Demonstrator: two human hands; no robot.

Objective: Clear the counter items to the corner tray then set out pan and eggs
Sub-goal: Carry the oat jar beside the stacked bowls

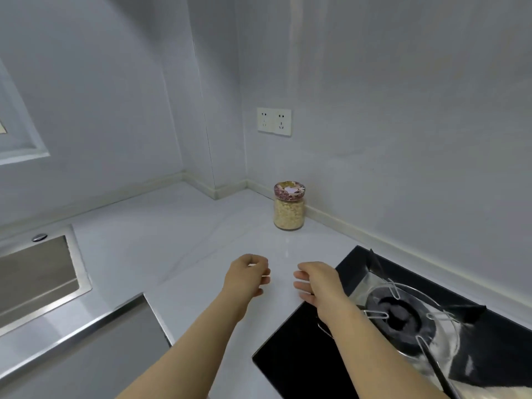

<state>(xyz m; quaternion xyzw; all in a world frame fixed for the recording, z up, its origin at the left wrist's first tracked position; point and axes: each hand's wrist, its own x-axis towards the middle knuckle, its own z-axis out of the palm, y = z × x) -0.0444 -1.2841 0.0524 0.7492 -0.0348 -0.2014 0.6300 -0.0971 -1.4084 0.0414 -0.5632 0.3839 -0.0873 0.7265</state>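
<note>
jar (289,207) on table (178,240), back near wall corner, below outlet (273,121). sink (34,272) far left, stove (403,315) right. both hands between them, in front of jar.

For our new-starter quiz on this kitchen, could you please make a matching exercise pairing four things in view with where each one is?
Things:
1 jar
2 sink
3 burner
4 wall socket

Places:
A in the black hob, at right
B on the wall above the counter
C standing on the counter beside the wall
D sunk in the counter, at left

Pairs: 1-C, 2-D, 3-A, 4-B
</note>
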